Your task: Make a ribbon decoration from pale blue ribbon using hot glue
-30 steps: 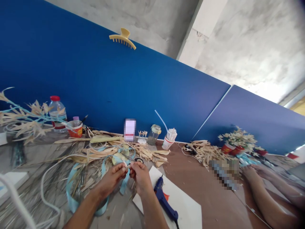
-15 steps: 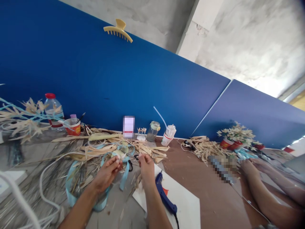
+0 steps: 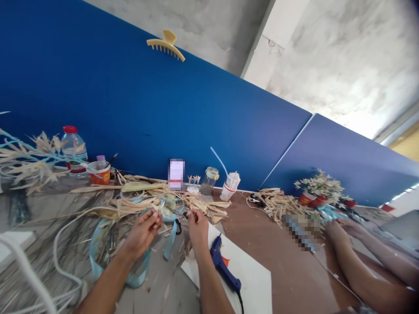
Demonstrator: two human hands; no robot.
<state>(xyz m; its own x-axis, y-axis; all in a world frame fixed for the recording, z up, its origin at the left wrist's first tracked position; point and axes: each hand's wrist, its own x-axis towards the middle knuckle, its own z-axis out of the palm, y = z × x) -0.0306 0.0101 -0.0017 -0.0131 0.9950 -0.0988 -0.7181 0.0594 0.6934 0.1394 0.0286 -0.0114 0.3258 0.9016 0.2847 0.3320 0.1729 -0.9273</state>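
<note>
My left hand (image 3: pixel 144 233) is closed in a pinch, with a small pale piece (image 3: pixel 156 212), perhaps a bit of husk, at its fingertips. To its right, my right hand (image 3: pixel 198 226) is also pinched shut; whatever it holds is too small or hidden to make out. Black-handled scissors (image 3: pixel 178 227) lie between the hands, one handle close to my right fingertips. Light blue ribbon (image 3: pixel 140 279) loops on the table under my left forearm. Dry corn husks (image 3: pixel 144 187) are strewn behind both hands. A blue glue gun (image 3: pixel 225 266) rests on a white board (image 3: pixel 258 283) beside my right forearm.
Along the blue partition (image 3: pixel 131 96) stand a water bottle (image 3: pixel 74 150), a red cup (image 3: pixel 101 176), a phone (image 3: pixel 176 173), a jar (image 3: pixel 209 183) and a white cup (image 3: pixel 227 192). White cable (image 3: pixel 57 248) curves at left. Another person's hands (image 3: pixel 337 231) work at far right.
Both hands have shifted slightly left, and my left hand has drawn a little away from the scissors. The view has turned slightly; the glue gun and board stay put.
</note>
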